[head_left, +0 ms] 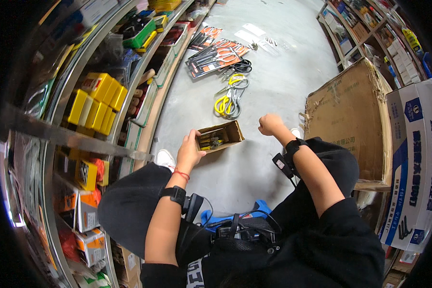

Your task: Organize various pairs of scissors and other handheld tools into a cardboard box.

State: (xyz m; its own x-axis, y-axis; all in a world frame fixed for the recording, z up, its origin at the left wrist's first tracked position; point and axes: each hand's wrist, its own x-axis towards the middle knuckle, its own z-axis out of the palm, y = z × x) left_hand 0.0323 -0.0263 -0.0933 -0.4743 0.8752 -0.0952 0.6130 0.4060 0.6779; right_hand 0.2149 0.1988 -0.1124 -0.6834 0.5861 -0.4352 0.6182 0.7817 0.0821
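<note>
My left hand (189, 150) grips the left end of a small open cardboard box (232, 134), its fingers over the rim and its thumb low on the near side. Inside lie several slim yellow-and-dark items (211, 141), too small to name. To the right of the box, my right hand (270, 124) is closed in a fist above the floor; whatever it may hold is hidden. Beyond the box lie yellow-handled scissors (221, 105), grey-handled scissors (234, 113) and black-handled scissors (244, 66). Farther off, carded scissors (211, 63) are piled up.
Shelving on the left holds yellow boxes (99, 102) and a green tray (140, 33). At right stand a large worn carton (343, 117) and a blue-and-white box (413, 163), before another shelf rack (365, 29). White cards (248, 36) lie on the far floor.
</note>
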